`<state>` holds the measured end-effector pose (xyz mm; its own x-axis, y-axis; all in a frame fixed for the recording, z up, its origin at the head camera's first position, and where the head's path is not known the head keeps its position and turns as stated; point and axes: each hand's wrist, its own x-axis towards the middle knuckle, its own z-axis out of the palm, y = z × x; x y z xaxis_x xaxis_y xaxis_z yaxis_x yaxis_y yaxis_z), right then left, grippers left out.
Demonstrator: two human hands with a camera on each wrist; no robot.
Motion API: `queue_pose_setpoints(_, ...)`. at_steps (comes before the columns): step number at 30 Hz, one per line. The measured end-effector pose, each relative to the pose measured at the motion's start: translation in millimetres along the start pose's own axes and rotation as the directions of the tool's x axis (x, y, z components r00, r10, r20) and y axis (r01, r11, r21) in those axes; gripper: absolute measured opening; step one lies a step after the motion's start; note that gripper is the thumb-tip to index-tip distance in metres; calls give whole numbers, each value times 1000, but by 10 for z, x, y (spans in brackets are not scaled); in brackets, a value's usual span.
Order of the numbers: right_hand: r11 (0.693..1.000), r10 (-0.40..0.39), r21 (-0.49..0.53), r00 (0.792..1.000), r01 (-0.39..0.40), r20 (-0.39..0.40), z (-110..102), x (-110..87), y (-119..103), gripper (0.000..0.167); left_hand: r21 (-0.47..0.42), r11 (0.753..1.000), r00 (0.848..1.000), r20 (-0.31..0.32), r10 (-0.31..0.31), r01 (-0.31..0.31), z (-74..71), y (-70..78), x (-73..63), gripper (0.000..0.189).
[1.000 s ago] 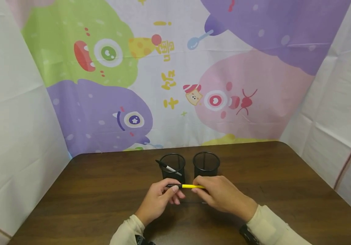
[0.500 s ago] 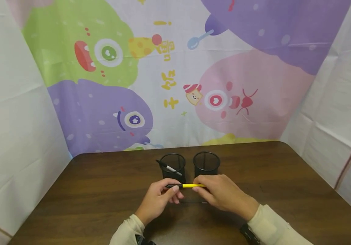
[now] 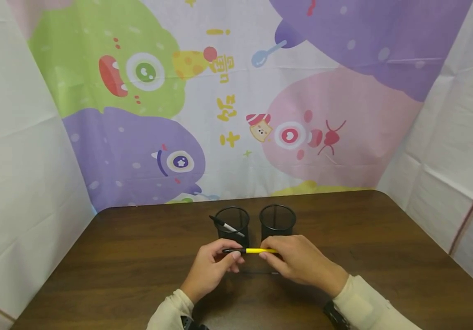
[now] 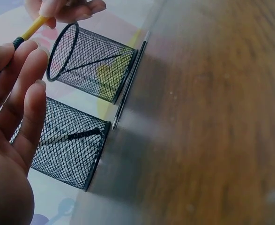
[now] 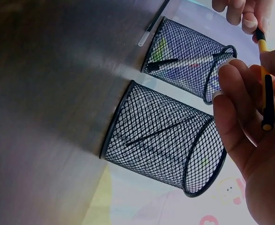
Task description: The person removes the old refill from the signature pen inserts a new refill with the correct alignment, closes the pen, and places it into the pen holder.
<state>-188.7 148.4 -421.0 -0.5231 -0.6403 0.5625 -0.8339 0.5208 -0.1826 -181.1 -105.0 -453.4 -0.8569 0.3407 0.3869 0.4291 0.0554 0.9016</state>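
Note:
A pen with a yellow barrel and black grip section (image 3: 255, 250) is held level between both hands above the table. My left hand (image 3: 210, 268) pinches its black end between thumb and index finger, the other fingers loosely bent. At the yellow part, my right hand (image 3: 304, 263) grips with thumb and fingers; the pen's other black end (image 5: 268, 105) sticks out past that thumb in the right wrist view. On the table in front of the holders lies a thin pen refill (image 4: 129, 86), dark with a pale end.
Two black mesh pen holders stand side by side behind the hands. The left holder (image 3: 225, 236) contains a black-and-white pen (image 3: 229, 226) leaning on its rim; the right holder (image 3: 277, 225) shows no pen. A cartoon-printed cloth (image 3: 236, 174) hangs behind the brown wooden table (image 3: 108, 275).

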Motion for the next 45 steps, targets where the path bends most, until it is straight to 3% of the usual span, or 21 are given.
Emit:
queue_pose_setpoints(13,999,-38,16,999,39,-21,16,3,15,7,11,1000,1000,-4,-20,20,0,4,-14,15)
queue_pose_setpoints(28,999,-48,-8,999,48,-26,14,16,18,10,14,1000,1000,4,24,-24,-3,2,-1,15)
queue_pose_setpoints(38,999,-34,-31,999,34,-9,9,-10,36,14,3,1000,1000,15,-27,27,3,8,-4,21)
queue_pose_setpoints(45,999,2,-40,1000,-3,-18,-14,-11,49,11,-15,999,999,-41,36,-37,-26,16,3,20)
